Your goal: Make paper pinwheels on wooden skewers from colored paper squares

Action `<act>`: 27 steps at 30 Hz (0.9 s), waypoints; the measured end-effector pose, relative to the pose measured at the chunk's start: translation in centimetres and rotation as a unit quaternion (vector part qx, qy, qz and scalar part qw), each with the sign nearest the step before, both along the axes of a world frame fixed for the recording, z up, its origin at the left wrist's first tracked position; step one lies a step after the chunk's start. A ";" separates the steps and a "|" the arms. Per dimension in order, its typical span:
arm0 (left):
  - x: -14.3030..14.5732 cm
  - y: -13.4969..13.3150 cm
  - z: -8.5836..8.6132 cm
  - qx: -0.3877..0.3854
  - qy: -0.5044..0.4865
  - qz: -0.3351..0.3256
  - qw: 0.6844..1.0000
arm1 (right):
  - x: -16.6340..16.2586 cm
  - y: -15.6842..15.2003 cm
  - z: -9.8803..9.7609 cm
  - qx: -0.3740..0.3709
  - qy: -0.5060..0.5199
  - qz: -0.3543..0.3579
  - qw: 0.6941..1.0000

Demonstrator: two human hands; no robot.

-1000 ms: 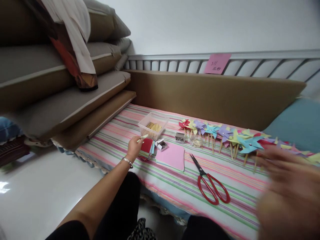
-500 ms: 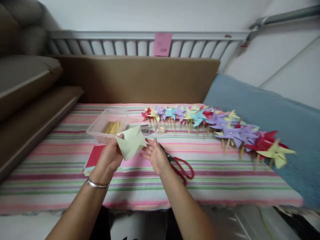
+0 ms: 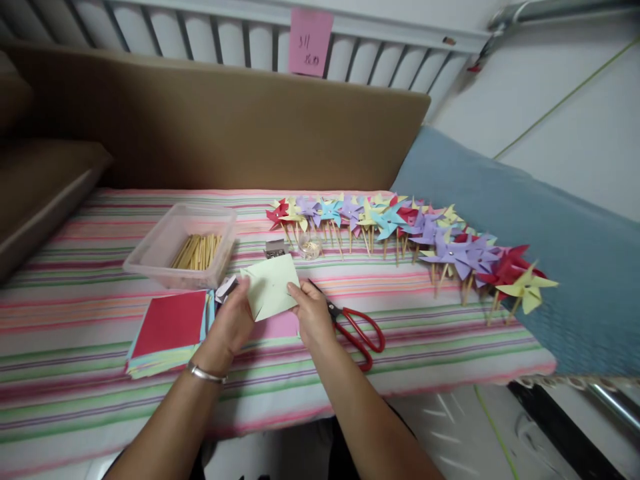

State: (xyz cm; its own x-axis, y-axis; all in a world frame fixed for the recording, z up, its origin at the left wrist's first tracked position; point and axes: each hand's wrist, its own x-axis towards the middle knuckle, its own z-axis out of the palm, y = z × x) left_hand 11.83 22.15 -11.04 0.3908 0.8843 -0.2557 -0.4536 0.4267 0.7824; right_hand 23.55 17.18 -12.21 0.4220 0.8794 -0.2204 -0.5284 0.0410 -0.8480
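Observation:
Both my hands hold a pale green paper square with cuts at its corners, just above the striped cloth. My left hand grips its left edge, with a bracelet on the wrist. My right hand pinches its right edge. Beneath the paper lies a pink sheet. Red-handled scissors lie right beside my right hand. A stack of coloured paper with a red sheet on top lies to the left of my left hand.
A clear plastic tub of wooden sticks stands at the back left. A long row of coloured paper pinwheels runs along the back to the right. A small box of pins and a small clear dish sit behind the paper. A brown cushion backs the surface.
The view has swung right and down. My left hand brought the green paper from the stack to the middle, and my right hand came in and took hold of its other edge.

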 end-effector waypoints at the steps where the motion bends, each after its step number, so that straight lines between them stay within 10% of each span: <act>1: 0.1 0.0 -0.4 0.031 0.036 0.003 0.999 | 0.0 0.1 -0.2 0.000 -0.008 0.005 1.000; 4: 0.0 0.1 -1.1 0.203 0.187 0.053 0.960 | 0.5 0.1 -0.3 -0.012 -0.044 -0.018 0.999; 8: -1.0 0.2 -0.5 0.525 0.321 0.096 0.783 | 1.2 -0.4 0.8 -0.025 0.008 -0.040 0.999; 13: -0.8 -0.2 -0.4 0.655 0.390 0.096 0.640 | 1.6 -1.0 1.6 -0.003 0.092 0.052 0.994; 16: -0.2 -0.3 -1.0 0.602 0.376 0.129 0.692 | 2.3 -1.1 1.3 -0.011 0.050 0.013 0.999; 21: 0.1 0.4 -0.8 0.185 0.159 0.103 0.964 | 3.6 -1.2 1.4 -0.009 0.022 -0.043 0.999; 24: 0.2 0.3 0.1 -0.007 0.010 -0.034 0.999 | 3.9 -1.2 1.6 -0.009 -0.012 -0.049 0.999; 27: 0.6 -0.5 0.3 -0.005 0.004 -0.072 0.997 | 3.7 -0.9 1.1 -0.012 -0.083 -0.055 0.995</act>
